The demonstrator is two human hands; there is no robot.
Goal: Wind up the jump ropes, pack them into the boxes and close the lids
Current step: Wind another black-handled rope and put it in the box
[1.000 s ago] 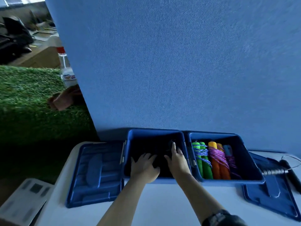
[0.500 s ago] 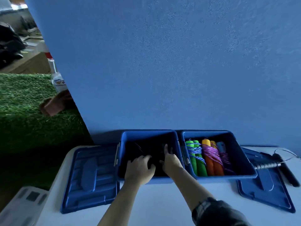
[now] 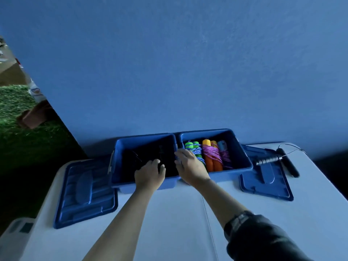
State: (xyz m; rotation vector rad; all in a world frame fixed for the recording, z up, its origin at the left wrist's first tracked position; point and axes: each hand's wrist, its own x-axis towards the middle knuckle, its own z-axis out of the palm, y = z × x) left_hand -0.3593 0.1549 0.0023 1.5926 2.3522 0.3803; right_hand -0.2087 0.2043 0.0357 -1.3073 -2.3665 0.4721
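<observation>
Two open blue boxes stand side by side against the blue wall. The left box (image 3: pixel 116 166) holds something dark, a black rope barely visible in the shadow. My left hand (image 3: pixel 149 175) reaches over its front rim, fingers bent down into the dark; what they touch is hidden. My right hand (image 3: pixel 190 164) hovers with straight fingers over the rims where the boxes meet. The right box (image 3: pixel 243 157) holds wound ropes: green handles (image 3: pixel 194 146), orange handles (image 3: pixel 211 161), and a blue-handled one (image 3: pixel 223 147).
One blue lid (image 3: pixel 84 193) lies flat left of the boxes, another (image 3: pixel 267 178) to the right. A black jump rope with a metal-ringed handle (image 3: pixel 282 159) lies on and beside the right lid. The white table (image 3: pixel 169 223) ends left at green turf.
My right hand has come out of the left box and moved right, over the rims between the boxes. The left hand stays in the left box.
</observation>
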